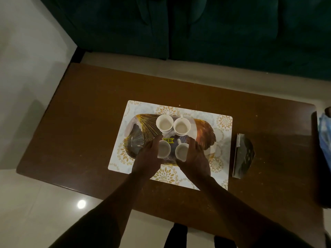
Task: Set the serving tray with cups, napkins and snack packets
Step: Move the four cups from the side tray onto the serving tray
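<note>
A gold-patterned serving tray (145, 126) lies on a white placemat (222, 122) with gold flowers. Several white cups stand on the tray in two rows. The far pair, one cup (164, 122) and another (182, 126), stand free. My left hand (148, 154) wraps the near-left cup (164, 149) from its left side. My right hand (194, 156) wraps the near-right cup (181, 152) from its right side. A yellow price sticker (168, 140) shows on the tray between the rows. No napkins or snack packets are seen on the tray.
The brown wooden table (86, 111) carries the placemat. A shiny dark holder (242, 155) stands right of the mat. A blue packet (325, 136) shows at the right edge. A dark green sofa (197, 29) runs behind the table. Pale floor tiles lie to the left and front.
</note>
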